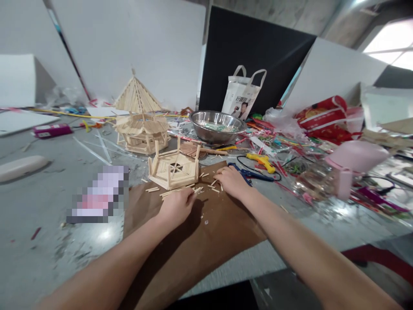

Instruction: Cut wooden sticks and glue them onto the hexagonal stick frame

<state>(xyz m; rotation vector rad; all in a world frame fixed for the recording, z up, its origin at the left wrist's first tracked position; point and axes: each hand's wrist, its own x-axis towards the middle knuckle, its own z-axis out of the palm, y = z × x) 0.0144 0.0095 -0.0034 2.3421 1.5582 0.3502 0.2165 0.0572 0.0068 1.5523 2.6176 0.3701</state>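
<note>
My left hand (177, 207) is closed, its fingertips beside short wooden sticks (165, 193) at the front of a small hexagonal stick frame (172, 183). That frame has upright posts and a slatted floor. My right hand (231, 181) reaches down to loose cut stick pieces (215, 187), fingers drawn together. What either hand pinches is too small to make out. Both hands are over a brown sheet (200, 241). Blue-handled scissors (254, 175) lie just beyond my right hand.
Behind the frame stands a stick pavilion (138, 94) with a pointed roof. Around it are a steel bowl (217, 133), a yellow glue gun (263, 161), a pink-lidded jug (345, 172), a blurred-out flat object (100, 193), a white paper bag (241, 97) and scattered scraps.
</note>
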